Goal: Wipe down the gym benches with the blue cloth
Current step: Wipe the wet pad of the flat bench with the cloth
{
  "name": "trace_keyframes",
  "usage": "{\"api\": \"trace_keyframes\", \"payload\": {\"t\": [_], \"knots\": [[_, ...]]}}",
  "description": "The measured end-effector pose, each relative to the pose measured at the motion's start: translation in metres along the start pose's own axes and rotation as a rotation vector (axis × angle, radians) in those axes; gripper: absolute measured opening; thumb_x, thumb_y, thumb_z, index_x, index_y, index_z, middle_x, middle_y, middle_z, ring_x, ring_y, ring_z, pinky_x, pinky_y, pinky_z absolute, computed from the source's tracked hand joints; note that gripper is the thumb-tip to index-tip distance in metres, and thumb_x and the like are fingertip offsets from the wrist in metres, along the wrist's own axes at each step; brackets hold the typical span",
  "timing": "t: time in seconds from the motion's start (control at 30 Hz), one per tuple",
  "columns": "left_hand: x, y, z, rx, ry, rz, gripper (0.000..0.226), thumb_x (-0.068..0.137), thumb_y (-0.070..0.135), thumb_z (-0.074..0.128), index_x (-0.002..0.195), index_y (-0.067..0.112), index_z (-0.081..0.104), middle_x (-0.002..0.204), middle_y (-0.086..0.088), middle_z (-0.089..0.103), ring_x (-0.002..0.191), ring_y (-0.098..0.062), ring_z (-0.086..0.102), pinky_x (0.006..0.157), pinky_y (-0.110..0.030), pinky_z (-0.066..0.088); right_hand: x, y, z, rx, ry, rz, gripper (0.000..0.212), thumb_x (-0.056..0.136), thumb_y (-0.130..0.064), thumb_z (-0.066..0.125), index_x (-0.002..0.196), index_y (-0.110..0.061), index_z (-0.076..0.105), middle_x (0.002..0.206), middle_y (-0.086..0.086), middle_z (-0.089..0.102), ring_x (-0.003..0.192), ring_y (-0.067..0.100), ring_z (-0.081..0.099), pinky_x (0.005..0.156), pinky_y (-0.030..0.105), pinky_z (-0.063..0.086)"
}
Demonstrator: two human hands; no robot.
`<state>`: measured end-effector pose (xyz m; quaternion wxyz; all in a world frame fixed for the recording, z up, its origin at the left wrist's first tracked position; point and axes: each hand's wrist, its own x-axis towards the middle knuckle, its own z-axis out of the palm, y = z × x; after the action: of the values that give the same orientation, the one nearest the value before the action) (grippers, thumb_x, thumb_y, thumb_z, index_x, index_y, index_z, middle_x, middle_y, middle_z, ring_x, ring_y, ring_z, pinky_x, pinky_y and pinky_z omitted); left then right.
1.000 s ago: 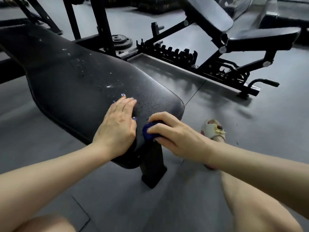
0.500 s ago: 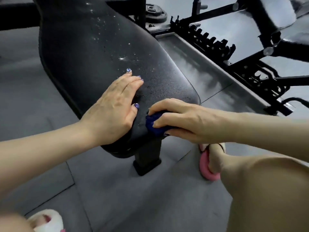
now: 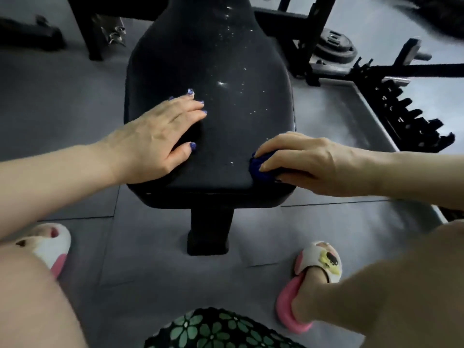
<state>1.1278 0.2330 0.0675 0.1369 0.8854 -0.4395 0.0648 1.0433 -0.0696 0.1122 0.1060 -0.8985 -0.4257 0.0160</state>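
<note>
Wiping the bench [image 3: 213, 71]'s near right corner: right hand [image 3: 308, 162] grips the bunched blue cloth [image 3: 261, 167], left hand [image 3: 155, 139] rests flat. Next, likely sweep toward the far white specks [image 3: 226, 84].

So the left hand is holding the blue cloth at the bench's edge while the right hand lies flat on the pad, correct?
Not quite: the hands are swapped. In the head view the right hand holds the blue cloth at the bench edge, while the left hand lies flat on the pad.
</note>
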Motion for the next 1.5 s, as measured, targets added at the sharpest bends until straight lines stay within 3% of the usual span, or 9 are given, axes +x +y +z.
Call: {"api": "trace_keyframes", "payload": {"t": [0.13,0.3,0.47,0.57,0.7,0.93,1.13,1.3,1.5], "knots": [[-0.003,0.022,0.002,0.063,0.056,-0.19,0.06,0.097,0.04,0.035,0.148,0.01,0.032,0.156,-0.004,0.028,0.148,-0.011,0.009,0.12,-0.028,0.007,0.003,0.003,0.003,0.044,0.052,-0.139,0.024,0.097,-0.012,0.056,0.118,-0.003,0.062,0.126,0.013,0.056,0.112,0.025,0.055,0.094,0.033,0.049],[0.004,0.06,0.021,-0.077,0.247,-0.562,0.054,0.099,0.028,0.044,0.148,0.009,0.031,0.156,-0.004,0.027,0.148,-0.012,0.009,0.109,-0.011,0.001,0.028,-0.016,0.031,0.052,0.12,-0.313,0.022,0.092,-0.011,0.061,0.112,-0.002,0.065,0.122,0.016,0.058,0.106,0.032,0.056,0.091,0.038,0.047],[0.005,0.076,0.026,0.085,0.246,-0.689,0.053,0.099,0.032,0.044,0.145,0.006,0.035,0.153,-0.007,0.033,0.148,-0.02,0.015,0.12,-0.036,0.014,0.007,-0.002,0.037,0.069,0.157,-0.401,0.018,0.093,-0.009,0.061,0.107,-0.003,0.068,0.125,0.016,0.059,0.112,0.032,0.056,0.094,0.038,0.047],[0.007,0.082,0.025,0.115,0.224,-0.741,0.053,0.1,0.032,0.042,0.146,0.007,0.034,0.154,-0.006,0.032,0.148,-0.019,0.013,0.12,-0.037,0.014,-0.019,0.017,0.034,0.061,0.167,-0.427,0.017,0.095,-0.008,0.058,0.107,-0.002,0.068,0.125,0.016,0.058,0.112,0.031,0.055,0.095,0.038,0.047],[0.011,0.099,0.026,0.081,0.285,-0.817,0.053,0.1,0.027,0.044,0.147,0.004,0.032,0.155,-0.007,0.031,0.149,-0.019,0.01,0.12,-0.032,0.012,-0.041,0.035,0.038,0.169,0.313,-0.27,0.018,0.092,-0.004,0.061,0.108,-0.003,0.067,0.123,0.012,0.059,0.108,0.028,0.056,0.093,0.034,0.047],[0.04,0.135,0.036,-0.087,0.416,-0.941,0.052,0.102,0.03,0.041,0.146,0.005,0.033,0.152,-0.008,0.033,0.147,-0.021,0.016,0.117,-0.03,0.014,-0.056,-0.016,0.075,0.463,0.845,0.254,0.028,0.091,-0.006,0.059,0.119,-0.005,0.062,0.124,0.005,0.056,0.113,0.02,0.055,0.096,0.024,0.045],[0.05,0.137,0.048,0.102,0.366,-1.114,0.056,0.1,0.043,0.033,0.145,0.01,0.035,0.153,-0.006,0.034,0.148,-0.022,0.013,0.12,-0.041,0.006,-0.036,-0.062,0.12,0.745,1.211,0.577,0.027,0.092,-0.009,0.056,0.118,-0.002,0.058,0.123,0.013,0.044,0.117,0.012,0.046,0.102,0.026,0.044],[0.052,0.139,0.057,0.227,0.365,-1.141,0.058,0.099,0.046,0.031,0.147,0.013,0.032,0.156,-0.001,0.031,0.149,-0.018,0.008,0.12,-0.044,0.001,-0.018,-0.066,0.129,0.783,1.274,0.566,0.027,0.09,-0.003,0.055,0.115,-0.011,0.051,0.123,0.019,0.043,0.12,0.009,0.043,0.105,0.022,0.037],[0.054,0.137,0.061,0.279,0.33,-1.138,0.06,0.099,0.049,0.031,0.148,0.014,0.031,0.156,0.0,0.03,0.149,-0.017,0.009,0.119,-0.046,0.004,-0.01,-0.014,0.115,0.915,1.319,0.642,0.018,0.092,0.006,0.053,0.11,0.004,0.056,0.119,0.02,0.047,0.116,0.011,0.045,0.102,0.023,0.039]]}}
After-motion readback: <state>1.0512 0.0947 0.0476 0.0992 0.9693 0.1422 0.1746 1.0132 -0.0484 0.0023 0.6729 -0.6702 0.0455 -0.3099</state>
